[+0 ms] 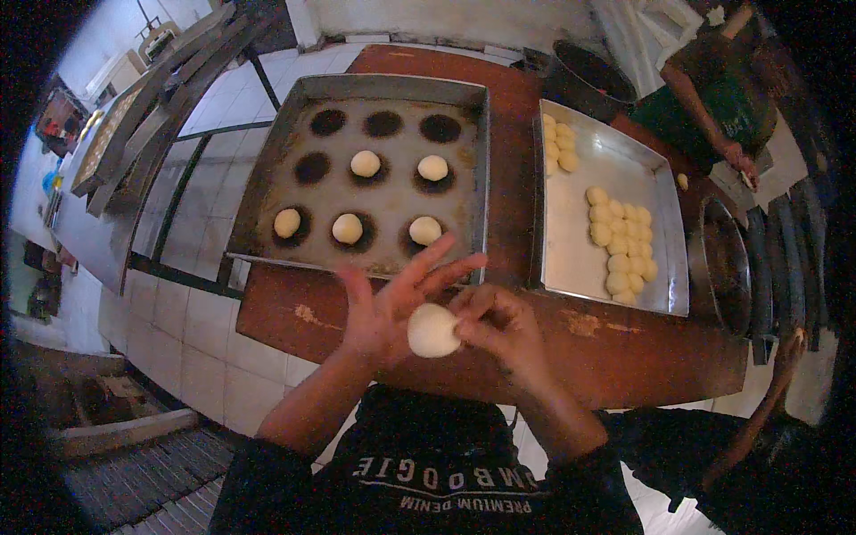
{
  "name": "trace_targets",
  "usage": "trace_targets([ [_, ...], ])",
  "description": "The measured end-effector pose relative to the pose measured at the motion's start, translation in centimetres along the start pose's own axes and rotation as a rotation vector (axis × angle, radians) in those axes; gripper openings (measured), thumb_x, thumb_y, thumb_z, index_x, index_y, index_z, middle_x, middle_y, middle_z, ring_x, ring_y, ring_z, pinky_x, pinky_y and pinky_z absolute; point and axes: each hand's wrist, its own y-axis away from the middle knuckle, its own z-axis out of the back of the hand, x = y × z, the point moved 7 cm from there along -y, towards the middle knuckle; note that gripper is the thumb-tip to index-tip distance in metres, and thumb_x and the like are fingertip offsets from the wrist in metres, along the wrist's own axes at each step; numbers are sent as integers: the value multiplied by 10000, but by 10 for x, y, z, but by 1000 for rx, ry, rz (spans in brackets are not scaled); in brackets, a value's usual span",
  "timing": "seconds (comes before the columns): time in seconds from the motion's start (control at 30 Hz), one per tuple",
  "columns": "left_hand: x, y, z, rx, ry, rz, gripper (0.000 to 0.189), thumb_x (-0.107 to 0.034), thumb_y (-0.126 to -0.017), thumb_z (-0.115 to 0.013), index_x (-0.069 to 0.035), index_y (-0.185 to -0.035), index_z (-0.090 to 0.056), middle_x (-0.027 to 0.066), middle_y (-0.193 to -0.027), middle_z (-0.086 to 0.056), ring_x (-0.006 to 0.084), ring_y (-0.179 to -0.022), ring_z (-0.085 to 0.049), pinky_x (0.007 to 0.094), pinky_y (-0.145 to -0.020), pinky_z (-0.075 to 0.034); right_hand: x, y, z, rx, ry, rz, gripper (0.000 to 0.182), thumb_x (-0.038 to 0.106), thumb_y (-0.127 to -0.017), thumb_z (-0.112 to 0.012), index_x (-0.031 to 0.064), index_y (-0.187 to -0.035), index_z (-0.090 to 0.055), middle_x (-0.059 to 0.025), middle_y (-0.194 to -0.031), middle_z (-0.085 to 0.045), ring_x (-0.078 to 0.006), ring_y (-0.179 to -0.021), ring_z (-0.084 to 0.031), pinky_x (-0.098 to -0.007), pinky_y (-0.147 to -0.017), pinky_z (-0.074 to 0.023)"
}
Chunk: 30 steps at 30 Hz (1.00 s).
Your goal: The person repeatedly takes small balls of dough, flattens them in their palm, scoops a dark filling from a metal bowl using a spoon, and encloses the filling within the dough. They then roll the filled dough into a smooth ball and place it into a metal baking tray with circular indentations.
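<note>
A flattened round of dough (433, 332) is pinched at its right edge between the thumb and fingers of my right hand (501, 328). Just left of it, my left hand (388, 314) has its fingers spread, with the round in front of its palm; whether they touch I cannot tell. Beyond my hands lies a deep metal baking tray (374, 197) with dark round spots on its bottom. Several dough balls (346, 229) sit on some of these spots. My left fingertips overlap the tray's near right corner from this view.
Right of the baking tray, a second metal tray (568, 247) holds several yellowish dough balls (618, 234) in clusters. Both trays rest on a reddish-brown table (508, 167). Dark round tubs (725, 267) stand at the right. One person's hand (739, 160) works far right; another person's arm (756, 421) shows lower right.
</note>
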Motion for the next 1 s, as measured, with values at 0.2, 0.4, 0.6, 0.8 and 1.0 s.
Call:
trace_targets([
  [0.2,-31,28,30,-397,-905,-273,657,-186,-628,-779,-78,-1176,-432,71,-1265,-314,170,-1165,-370,308,-959,-311,-40,-35,-46,-14,-527,-229,160,88,-817,-599,36,-964,-560,-90,-964,-588,-176,-878,-569,-315,-789,-473],
  [0.4,-89,56,47,-843,-1204,-300,224,-115,-728,-694,-43,-828,-507,51,-872,-504,154,-885,-507,313,-753,-413,-51,-70,-48,72,630,15,341,114,-834,-558,3,-1152,-502,-154,-1033,-576,-261,-941,-559,-362,-860,-433],
  [0.6,-131,60,58,-779,-1712,-558,259,-119,-644,-709,-29,-830,-554,109,-774,-570,259,-771,-563,382,-691,-440,24,-74,-118,77,1040,628,447,112,-760,-604,36,-1187,-496,-178,-1171,-477,-333,-1051,-485,-360,-883,-401],
  [0.8,-166,60,66,-590,-1933,-664,414,-117,-628,-652,-2,-1010,-545,175,-961,-560,384,-943,-494,472,-863,-353,12,-125,-154,342,1095,838,509,87,-718,-617,76,-1207,-474,-170,-1165,-472,-336,-1024,-487,-378,-874,-404],
  [1.0,-258,74,87,-1015,-2043,-604,481,-94,-768,-552,9,-1216,-410,218,-1180,-463,390,-1133,-371,446,-986,-286,12,-238,-160,73,906,745,524,103,-695,-652,118,-1191,-484,-126,-1121,-504,-282,-1010,-507,-352,-860,-416],
])
